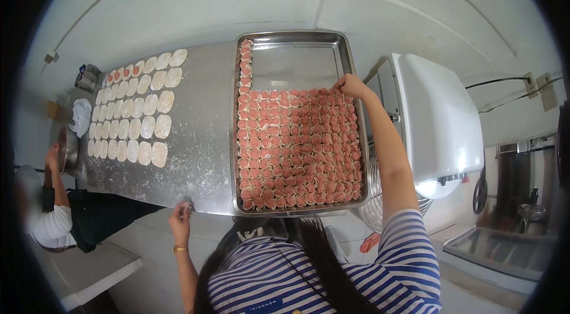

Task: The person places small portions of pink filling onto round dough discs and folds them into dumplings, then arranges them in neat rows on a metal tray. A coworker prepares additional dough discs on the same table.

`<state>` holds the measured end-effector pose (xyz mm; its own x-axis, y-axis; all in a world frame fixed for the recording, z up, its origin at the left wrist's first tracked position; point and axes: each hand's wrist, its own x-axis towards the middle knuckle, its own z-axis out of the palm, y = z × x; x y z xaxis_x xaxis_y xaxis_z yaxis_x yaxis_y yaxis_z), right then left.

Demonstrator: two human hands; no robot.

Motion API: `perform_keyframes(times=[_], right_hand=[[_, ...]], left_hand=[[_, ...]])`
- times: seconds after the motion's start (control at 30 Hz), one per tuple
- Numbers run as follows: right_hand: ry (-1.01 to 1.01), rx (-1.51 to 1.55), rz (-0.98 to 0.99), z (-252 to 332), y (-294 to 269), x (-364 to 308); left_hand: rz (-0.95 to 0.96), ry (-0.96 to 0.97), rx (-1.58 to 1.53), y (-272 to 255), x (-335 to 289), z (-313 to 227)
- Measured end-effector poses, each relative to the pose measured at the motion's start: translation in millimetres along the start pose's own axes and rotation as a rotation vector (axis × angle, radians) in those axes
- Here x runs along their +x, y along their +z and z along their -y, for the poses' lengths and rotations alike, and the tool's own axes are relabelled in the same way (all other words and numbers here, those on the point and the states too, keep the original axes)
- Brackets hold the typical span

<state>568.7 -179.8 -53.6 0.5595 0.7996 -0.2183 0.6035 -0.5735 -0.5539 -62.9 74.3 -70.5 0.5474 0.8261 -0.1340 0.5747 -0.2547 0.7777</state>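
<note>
A large metal tray point(297, 61) holds tight rows of open-topped dumplings point(297, 147) with pink filling and pale pleated wrappers. One column of them runs up the tray's left wall. My right hand point(351, 85) reaches over the right wall, its fingers closed on a dumpling at the end of the farthest full row; the fingers partly hide it. By the table's front edge, left of the tray, my left hand point(180, 219) is closed, with a small greyish thing at its fingertips that I cannot make out.
Rows of round floured wrappers point(133, 106) lie on the steel table point(202, 112); several in the far row bear pink filling. At far left, a co-worker's hand point(53, 158) is by a metal bowl point(70, 150). A white appliance point(439, 118) stands right of the tray.
</note>
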Motion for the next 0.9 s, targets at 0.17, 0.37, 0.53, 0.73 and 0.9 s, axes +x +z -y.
perform_keyframes(times=[0.17,0.37,0.53,0.73,0.9], right_hand=[[-0.017,0.059,-0.03,5,1,-9],[-0.049,-0.066,-0.01,-9,1,-1],[-0.016,-0.167,-0.056,7,-2,12],[-0.16,0.136,-0.34,81,16,49],[-0.335,0.195,-0.329,189,71,95]], left_hand=[[0.02,-0.02,0.049,0,1,-5],[0.011,0.023,0.116,-2,-2,0],[-0.032,-0.01,-0.014,-16,2,7],[-0.085,0.129,0.11,-46,55,-3],[-0.136,0.274,0.057,-64,148,-31]])
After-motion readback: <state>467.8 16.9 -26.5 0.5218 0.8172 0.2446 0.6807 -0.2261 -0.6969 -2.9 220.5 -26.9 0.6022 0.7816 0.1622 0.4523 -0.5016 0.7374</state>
